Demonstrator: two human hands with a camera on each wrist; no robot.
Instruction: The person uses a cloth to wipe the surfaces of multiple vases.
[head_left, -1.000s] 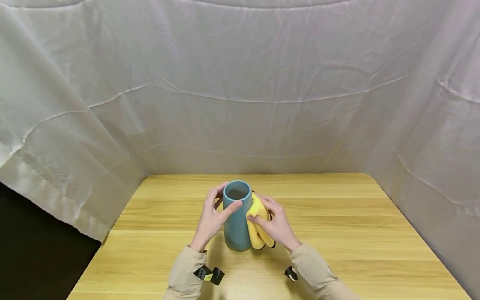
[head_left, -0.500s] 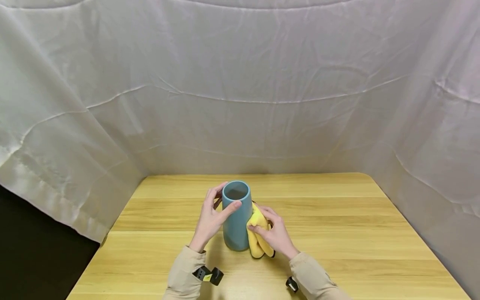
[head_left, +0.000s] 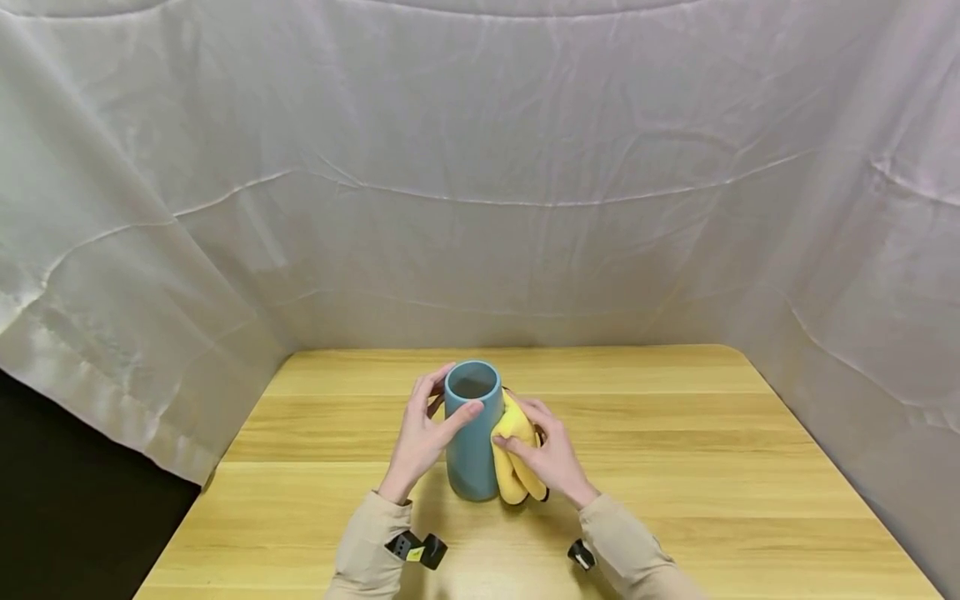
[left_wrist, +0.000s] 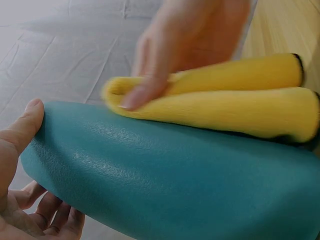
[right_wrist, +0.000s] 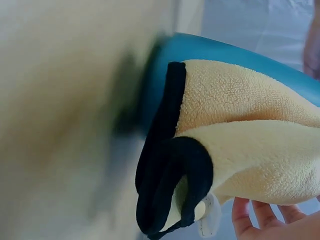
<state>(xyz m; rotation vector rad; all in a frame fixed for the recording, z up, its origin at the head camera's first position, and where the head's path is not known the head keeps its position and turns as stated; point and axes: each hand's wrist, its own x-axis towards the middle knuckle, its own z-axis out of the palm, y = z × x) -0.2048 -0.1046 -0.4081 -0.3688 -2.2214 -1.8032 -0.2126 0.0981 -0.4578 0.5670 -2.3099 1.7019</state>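
A tall blue-teal vase [head_left: 472, 458] stands upright on the wooden table, its round mouth facing up. My left hand [head_left: 420, 433] grips it just under the rim, thumb across the front and fingers round the far left side. Against the vase's right side lies a folded yellow cloth [head_left: 517, 458] with black edging. My right hand [head_left: 551, 454] pinches this cloth, its thumb on the near fold. In the left wrist view the cloth [left_wrist: 225, 110] runs along the teal wall, the right hand blurred above it. A small pale tag [right_wrist: 210, 215] hangs off the cloth's edge in the right wrist view.
The light wooden table [head_left: 712, 467] spreads out on both sides of the vase. Grey fabric [head_left: 480, 183] hangs behind it and along both sides. A black area [head_left: 67, 500] lies beyond the table's left edge. A small black device sits at each wrist.
My right hand slid the cloth down the vase's side, then back up part of the way. The left hand and the vase stay almost in place.
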